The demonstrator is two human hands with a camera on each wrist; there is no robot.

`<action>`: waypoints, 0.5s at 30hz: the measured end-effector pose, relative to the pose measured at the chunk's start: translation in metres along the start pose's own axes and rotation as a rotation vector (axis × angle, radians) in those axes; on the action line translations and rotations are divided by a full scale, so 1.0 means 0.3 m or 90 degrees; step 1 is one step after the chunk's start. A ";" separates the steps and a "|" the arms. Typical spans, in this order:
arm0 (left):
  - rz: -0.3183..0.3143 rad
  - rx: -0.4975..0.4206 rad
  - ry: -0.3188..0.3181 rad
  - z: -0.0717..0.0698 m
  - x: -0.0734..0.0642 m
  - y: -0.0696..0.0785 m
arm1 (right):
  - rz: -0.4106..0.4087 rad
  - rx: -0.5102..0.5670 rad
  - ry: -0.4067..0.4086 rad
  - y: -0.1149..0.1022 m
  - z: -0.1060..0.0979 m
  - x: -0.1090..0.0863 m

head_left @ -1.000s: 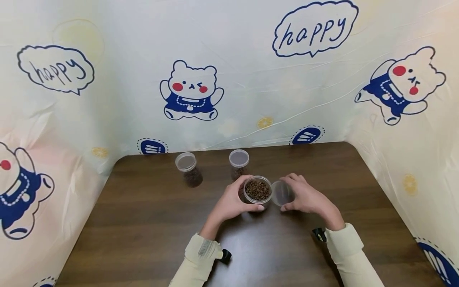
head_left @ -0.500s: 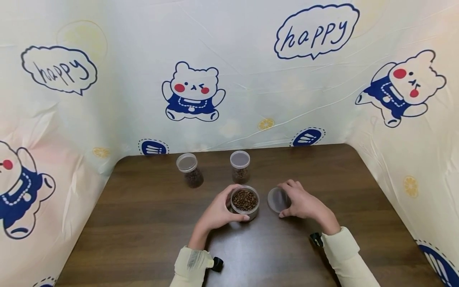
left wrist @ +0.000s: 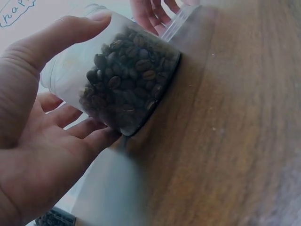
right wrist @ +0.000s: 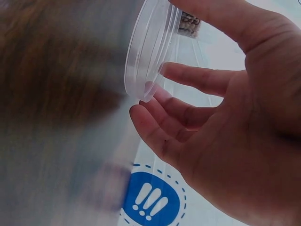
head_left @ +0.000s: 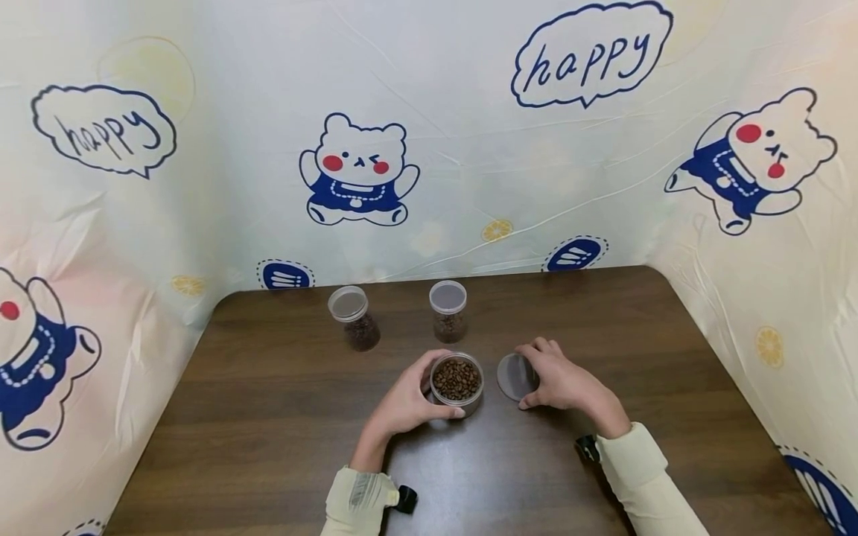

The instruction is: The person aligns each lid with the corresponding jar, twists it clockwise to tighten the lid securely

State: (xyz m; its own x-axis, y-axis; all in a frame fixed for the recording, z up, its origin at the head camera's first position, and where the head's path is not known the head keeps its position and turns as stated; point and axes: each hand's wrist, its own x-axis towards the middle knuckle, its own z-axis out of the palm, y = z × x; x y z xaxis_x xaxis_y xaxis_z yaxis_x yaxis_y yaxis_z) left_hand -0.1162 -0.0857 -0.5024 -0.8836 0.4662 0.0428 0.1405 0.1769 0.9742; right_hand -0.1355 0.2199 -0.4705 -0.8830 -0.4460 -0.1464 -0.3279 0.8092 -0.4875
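A clear jar full of coffee beans stands upright and uncovered near the middle of the table. My left hand grips its side, thumb at the front and fingers round the back. In the left wrist view, the beans show through the wall of the jar, whose base appears to meet the wood. To its right, my right hand holds a round clear lid by the rim, between thumb and fingers. The lid is level with the tabletop or just above it; I cannot tell which.
Two more lidded jars with dark contents stand behind: one jar at the back left, the other jar just beyond the uncovered one. The brown wooden table ends at a printed cloth along the back and sides.
The uncovered jar has moved left and towards me in my left hand, away from the lid. My right hand has brought the lid slightly left and nearer to me.
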 end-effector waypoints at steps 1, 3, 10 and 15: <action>0.002 -0.001 0.000 0.001 0.000 -0.002 | 0.002 -0.001 -0.001 0.000 0.001 0.000; 0.002 -0.003 0.002 0.003 0.000 -0.004 | 0.007 -0.002 -0.001 -0.002 0.004 0.000; -0.007 0.009 0.009 0.007 0.003 -0.004 | 0.010 -0.004 -0.002 -0.003 0.009 -0.006; -0.025 0.015 0.005 0.004 0.001 -0.005 | 0.021 0.001 -0.012 0.004 0.004 -0.013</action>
State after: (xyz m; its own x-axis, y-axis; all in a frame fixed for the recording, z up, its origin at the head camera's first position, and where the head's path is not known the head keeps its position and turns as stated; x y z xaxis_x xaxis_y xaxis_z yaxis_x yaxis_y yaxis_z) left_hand -0.1161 -0.0850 -0.5041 -0.8923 0.4514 0.0061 0.1156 0.2154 0.9697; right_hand -0.1320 0.2221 -0.4716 -0.8867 -0.4265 -0.1785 -0.2986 0.8229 -0.4833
